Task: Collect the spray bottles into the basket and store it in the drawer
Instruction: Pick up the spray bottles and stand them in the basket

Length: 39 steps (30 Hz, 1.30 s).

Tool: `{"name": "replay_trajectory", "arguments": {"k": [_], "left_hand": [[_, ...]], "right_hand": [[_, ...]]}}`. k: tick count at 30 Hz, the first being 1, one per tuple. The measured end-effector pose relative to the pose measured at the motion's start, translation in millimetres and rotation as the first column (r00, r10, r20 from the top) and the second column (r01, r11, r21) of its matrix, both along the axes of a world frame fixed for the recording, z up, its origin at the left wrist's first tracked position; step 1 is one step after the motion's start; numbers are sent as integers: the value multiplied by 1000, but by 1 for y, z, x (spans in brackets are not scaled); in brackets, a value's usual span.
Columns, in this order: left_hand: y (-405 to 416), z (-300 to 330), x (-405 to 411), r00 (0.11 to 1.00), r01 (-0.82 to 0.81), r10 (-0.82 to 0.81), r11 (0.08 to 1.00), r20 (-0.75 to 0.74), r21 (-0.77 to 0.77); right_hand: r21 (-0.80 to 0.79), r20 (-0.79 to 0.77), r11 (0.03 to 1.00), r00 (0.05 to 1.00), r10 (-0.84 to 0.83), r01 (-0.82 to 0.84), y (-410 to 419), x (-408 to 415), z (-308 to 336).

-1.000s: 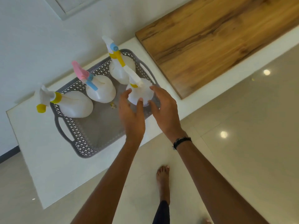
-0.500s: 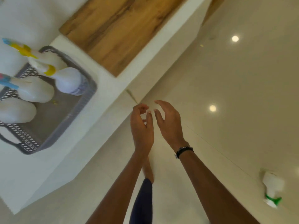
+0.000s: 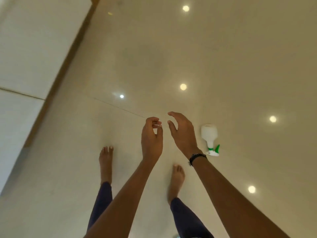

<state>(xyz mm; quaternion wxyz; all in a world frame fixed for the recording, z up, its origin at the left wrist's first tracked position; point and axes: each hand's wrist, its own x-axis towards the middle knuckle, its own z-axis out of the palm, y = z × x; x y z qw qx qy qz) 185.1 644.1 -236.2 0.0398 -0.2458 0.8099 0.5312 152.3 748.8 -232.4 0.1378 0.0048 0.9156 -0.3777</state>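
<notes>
Your left hand [image 3: 151, 140] is raised in front of you over the glossy cream floor [image 3: 240, 66], its fingers [image 3: 157, 121] curled loosely inward with nothing between them. Your right hand [image 3: 182, 133] is just beside it, fingers [image 3: 173, 115] spread and slightly bent, also grasping nothing; the two hands are close but not touching. A black beaded bracelet [image 3: 197, 158] sits on your right wrist.

The spray bottle [image 3: 209, 134], white with a green trigger head [image 3: 215, 150], lies on its side on the floor just to the right of your right hand, past the back of that hand and lower than your fingertips in the view. Its round base points away from you and the green nozzle points back toward you. Your fingers are clear of it.

Below your hands, both of your bare feet [image 3: 176, 177] stand on the floor, with dark trouser legs [image 3: 187, 219] showing. Far to the left of your left fingers runs the white front of a cabinet [image 3: 30, 48] with a brown strip along its foot, blurred. The basket and drawer are out of view.
</notes>
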Motion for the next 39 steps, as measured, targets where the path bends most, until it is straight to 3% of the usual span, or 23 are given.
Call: {"name": "replay_trajectory", "arguments": {"k": [5,13,18,24,28,34,36,39], "left_hand": [[86,-34,16,963,233,-240,970,124,72],[143,-107,26,804,468,-476,876,357,115],[167,-174,15,704,567,-585,805,404,178],[191,-254,1,689,530,-583,810,430,251],[190,-282,4,680,516,-582,812,446,273],[174,-275,16,677,531,-586,808,446,256],[164,-260,22,675,556,-597,798,433,233],[143,-228,32,687,594,-614,783,389,186]], "right_hand": [[47,149,986,975,-167,162,107,36,-38],[184,397,945,859,-324,271,203,83,-114],[254,430,888,778,-458,383,227,87,-193],[329,338,825,758,-558,460,235,80,-292],[379,330,798,738,-589,468,235,82,-322],[145,542,861,689,-481,487,218,83,-310],[-20,676,802,599,-428,597,204,82,-285],[-188,847,624,447,-289,759,184,79,-235]]}}
